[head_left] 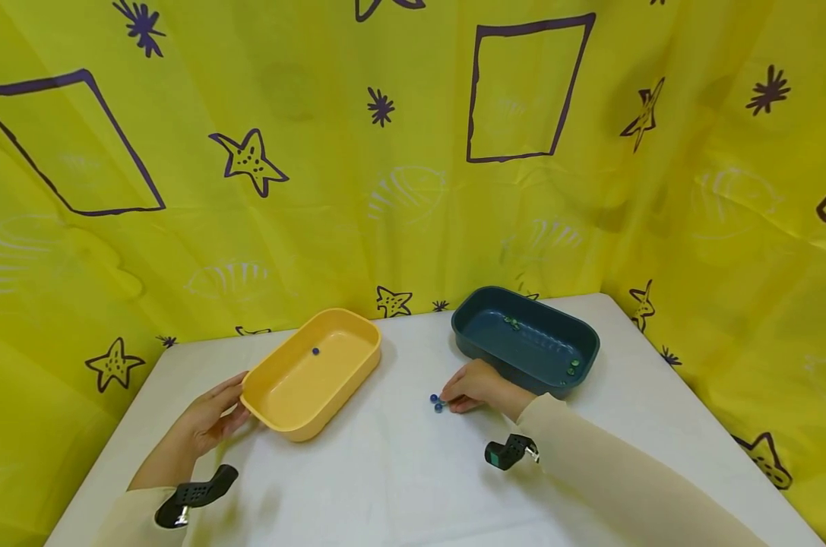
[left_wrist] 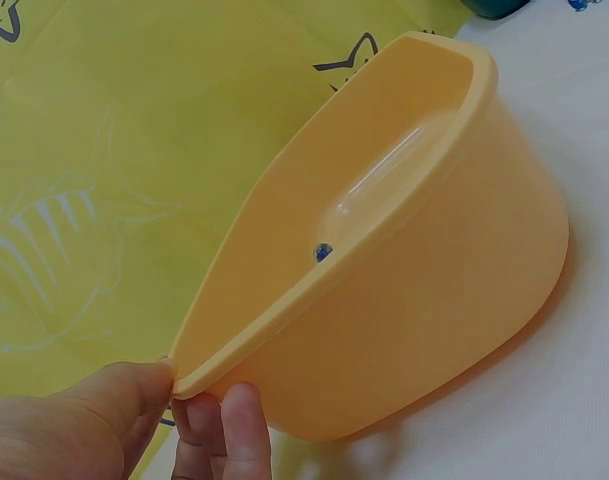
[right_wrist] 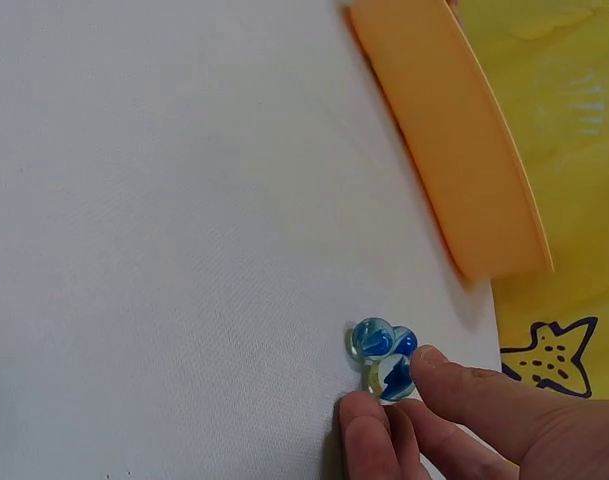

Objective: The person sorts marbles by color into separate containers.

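My left hand [head_left: 214, 414] holds the near-left corner of a yellow plastic tub [left_wrist: 414, 270], its thumb at the rim and fingers against the outer wall. Inside that tub lies one blue marble [head_left: 315, 351]. On the white cloth, my right hand [head_left: 477, 386] has its thumb and fingertips around a clear-and-blue glass marble [right_wrist: 392, 378]. Two more blue marbles touch or nearly touch it: one marble [right_wrist: 373, 338] in front and another marble [right_wrist: 405, 341] beside it, close to the thumb.
A dark teal tub [head_left: 522, 365] stands just behind my right hand, with several green marbles [head_left: 573, 368] in it. A white cloth [head_left: 399, 471] covers the table. Yellow patterned curtains [head_left: 317, 228] hang at the back and sides.
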`<move>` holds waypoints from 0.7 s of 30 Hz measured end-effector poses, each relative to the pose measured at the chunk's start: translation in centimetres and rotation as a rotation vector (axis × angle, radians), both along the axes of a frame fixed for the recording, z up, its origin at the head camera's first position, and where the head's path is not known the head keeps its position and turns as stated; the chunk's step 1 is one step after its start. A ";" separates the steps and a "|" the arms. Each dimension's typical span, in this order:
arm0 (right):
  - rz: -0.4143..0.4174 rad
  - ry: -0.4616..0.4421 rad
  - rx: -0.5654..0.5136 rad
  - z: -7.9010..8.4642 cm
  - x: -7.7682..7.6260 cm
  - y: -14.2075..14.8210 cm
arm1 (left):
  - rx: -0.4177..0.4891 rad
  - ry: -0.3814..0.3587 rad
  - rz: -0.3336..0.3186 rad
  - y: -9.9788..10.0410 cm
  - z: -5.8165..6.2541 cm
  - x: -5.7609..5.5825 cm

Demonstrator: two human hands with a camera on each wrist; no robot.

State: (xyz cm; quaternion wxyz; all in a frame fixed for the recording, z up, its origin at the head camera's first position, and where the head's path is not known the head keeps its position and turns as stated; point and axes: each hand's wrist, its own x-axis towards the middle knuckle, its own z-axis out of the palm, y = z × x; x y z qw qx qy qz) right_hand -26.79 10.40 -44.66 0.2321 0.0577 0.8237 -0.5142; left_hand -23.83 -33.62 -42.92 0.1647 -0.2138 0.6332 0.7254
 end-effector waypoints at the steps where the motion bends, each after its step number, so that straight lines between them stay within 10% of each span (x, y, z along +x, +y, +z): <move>1: -0.004 0.006 0.004 0.0 0.0 -0.1 | 0.006 0.002 -0.003 0.0 0.0 0.0; 21: -0.022 0.016 0.069 0.1 0.2 -0.5 | -0.008 0.010 0.003 -0.1 -0.2 0.0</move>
